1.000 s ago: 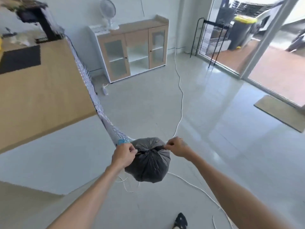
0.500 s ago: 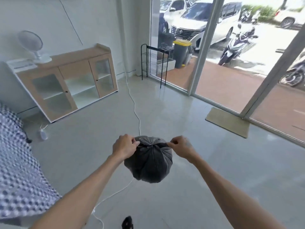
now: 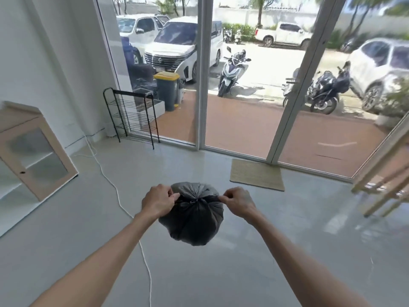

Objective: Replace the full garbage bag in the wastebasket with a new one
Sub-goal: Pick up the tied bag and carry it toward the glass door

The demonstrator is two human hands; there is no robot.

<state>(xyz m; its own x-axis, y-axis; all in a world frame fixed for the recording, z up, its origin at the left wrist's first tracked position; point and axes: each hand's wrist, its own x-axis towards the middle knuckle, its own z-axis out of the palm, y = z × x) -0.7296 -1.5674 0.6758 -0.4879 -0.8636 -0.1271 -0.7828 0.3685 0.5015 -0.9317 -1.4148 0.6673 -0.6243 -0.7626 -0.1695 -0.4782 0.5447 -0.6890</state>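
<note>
The floor [image 3: 221, 273] is pale grey, smooth and glossy, catching window light. A white cable [image 3: 124, 209] snakes across it from the wall at the left toward the bottom edge of the view. A woven tan doormat [image 3: 256, 175] lies flat just inside the glass doors. A black wire shoe rack [image 3: 132, 117] stands near the left door frame, a light wooden cabinet [image 3: 33, 156] with glass doors at far left, and pale wooden legs [image 3: 385, 187] at the right edge.
</note>
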